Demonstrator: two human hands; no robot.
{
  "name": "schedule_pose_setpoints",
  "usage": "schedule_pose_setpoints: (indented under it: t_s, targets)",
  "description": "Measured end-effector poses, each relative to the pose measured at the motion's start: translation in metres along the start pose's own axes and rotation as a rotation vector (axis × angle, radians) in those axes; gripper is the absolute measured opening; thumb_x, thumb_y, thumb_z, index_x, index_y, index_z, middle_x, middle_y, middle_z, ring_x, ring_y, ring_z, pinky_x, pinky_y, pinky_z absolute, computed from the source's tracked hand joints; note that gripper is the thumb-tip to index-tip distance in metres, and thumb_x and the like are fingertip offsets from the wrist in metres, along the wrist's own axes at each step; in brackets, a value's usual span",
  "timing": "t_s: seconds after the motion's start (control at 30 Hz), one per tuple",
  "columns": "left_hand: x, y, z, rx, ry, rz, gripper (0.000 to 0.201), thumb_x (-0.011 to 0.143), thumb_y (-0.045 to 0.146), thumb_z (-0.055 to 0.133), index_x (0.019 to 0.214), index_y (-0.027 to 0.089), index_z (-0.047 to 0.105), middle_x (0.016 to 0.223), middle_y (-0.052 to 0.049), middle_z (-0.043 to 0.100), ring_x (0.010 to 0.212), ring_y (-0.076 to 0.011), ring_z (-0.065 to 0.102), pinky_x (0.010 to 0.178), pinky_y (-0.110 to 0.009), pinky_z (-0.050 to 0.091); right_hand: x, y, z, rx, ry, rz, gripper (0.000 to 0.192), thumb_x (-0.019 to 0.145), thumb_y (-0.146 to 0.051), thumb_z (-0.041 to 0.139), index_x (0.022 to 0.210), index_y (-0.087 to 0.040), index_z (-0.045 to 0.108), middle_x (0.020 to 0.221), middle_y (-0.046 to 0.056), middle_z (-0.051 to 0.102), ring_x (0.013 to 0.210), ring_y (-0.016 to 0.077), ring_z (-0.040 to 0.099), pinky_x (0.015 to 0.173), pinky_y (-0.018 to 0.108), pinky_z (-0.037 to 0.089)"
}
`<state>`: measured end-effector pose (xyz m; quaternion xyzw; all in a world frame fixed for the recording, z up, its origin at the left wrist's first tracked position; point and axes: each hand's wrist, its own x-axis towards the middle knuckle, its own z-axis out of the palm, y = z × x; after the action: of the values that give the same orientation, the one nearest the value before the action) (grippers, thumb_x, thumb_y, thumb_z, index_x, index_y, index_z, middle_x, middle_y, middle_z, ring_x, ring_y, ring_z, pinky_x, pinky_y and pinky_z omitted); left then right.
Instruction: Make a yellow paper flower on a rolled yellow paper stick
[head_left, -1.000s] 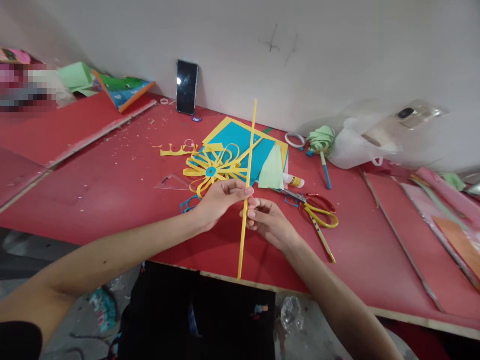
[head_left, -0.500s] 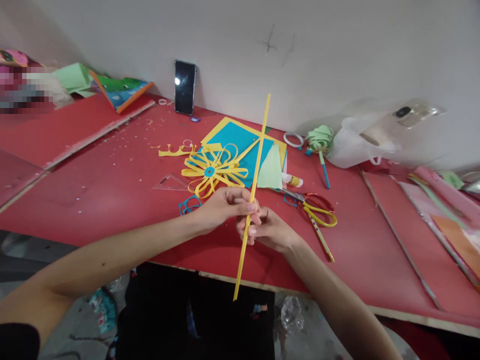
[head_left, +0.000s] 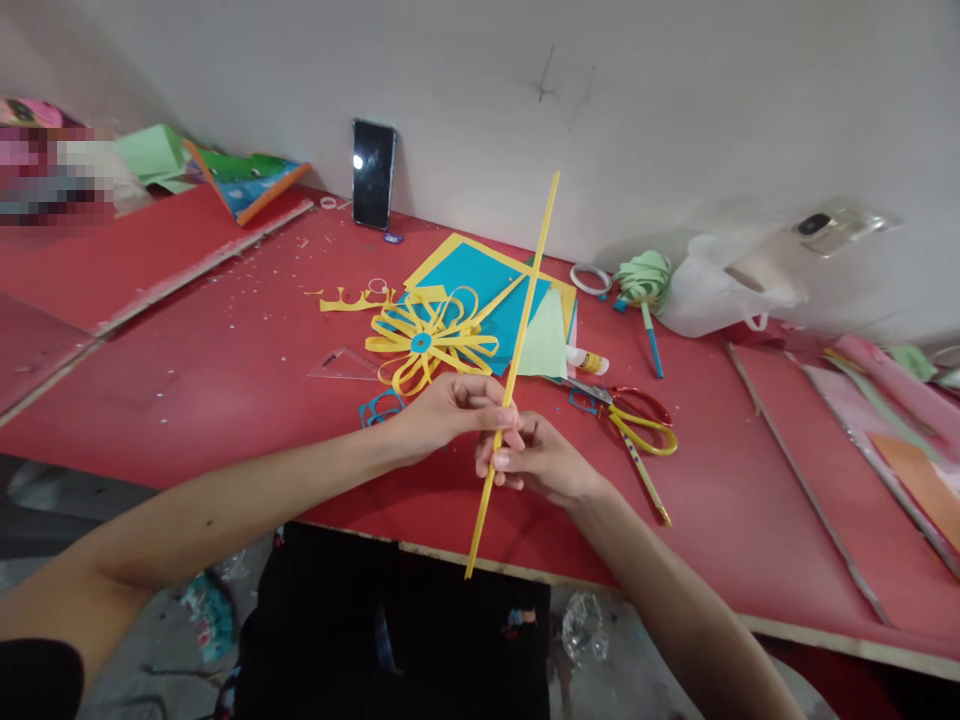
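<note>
- Above the red worktop (head_left: 225, 370), the left hand (head_left: 442, 410) pinched a long yellow paper strip (head_left: 525, 310) between thumb and fingers.
- Just right, the right hand (head_left: 536, 460) gripped the strip too, fingers curled around it.
- Farther right lay scissors (head_left: 637, 415).

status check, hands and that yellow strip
Left hand and right hand both pinching yellow strip mid-length, tilted, over red table. Paper flower, scissors lie apart from it.

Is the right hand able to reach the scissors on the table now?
Probably yes: the scissors lie just beside the right hand with bare table between, but its fingers hold the yellow strip.
</note>
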<state>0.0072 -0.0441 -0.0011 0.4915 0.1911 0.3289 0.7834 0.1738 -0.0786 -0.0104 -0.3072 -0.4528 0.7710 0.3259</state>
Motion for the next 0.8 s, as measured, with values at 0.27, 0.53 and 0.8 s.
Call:
schedule_pose_setpoints:
  t_s: [0.27,0.53,0.8]
  targets:
    - [0.003,0.003,-0.001,0.119,0.099,0.063,0.029,0.076,0.038,0.074,0.071,0.013,0.061,0.069,-0.003,0.069,0.058,-0.0102,0.063,0.061,-0.023,0.053,-0.001,-0.006,0.004,0.019,0.102,0.022,0.023,0.072,-0.028,0.08,0.064,-0.013,0.064,0.067,0.004,0.07,0.05,0.0068,0.056,0.04,0.016,0.041]
    - [0.004,0.002,0.001,0.073,0.203,0.037,0.032,0.072,0.036,0.078,0.072,0.014,0.055,0.07,-0.001,0.071,0.047,-0.0078,0.059,0.051,-0.021,0.046,-0.001,-0.004,0.0,-0.038,0.162,0.0,0.018,0.076,-0.028,0.078,0.075,-0.013,0.069,0.072,0.005,0.072,0.052,0.0066,0.058,0.042,0.015,0.044]
    - [0.006,0.005,-0.01,0.27,0.199,0.127,0.033,0.088,0.044,0.06,0.077,0.014,0.066,0.07,-0.004,0.071,0.071,-0.0122,0.066,0.08,-0.026,0.048,-0.004,-0.008,-0.007,-0.037,0.02,0.037,0.014,0.08,-0.026,0.074,0.078,-0.013,0.071,0.068,0.003,0.071,0.045,0.0047,0.054,0.04,0.014,0.043]
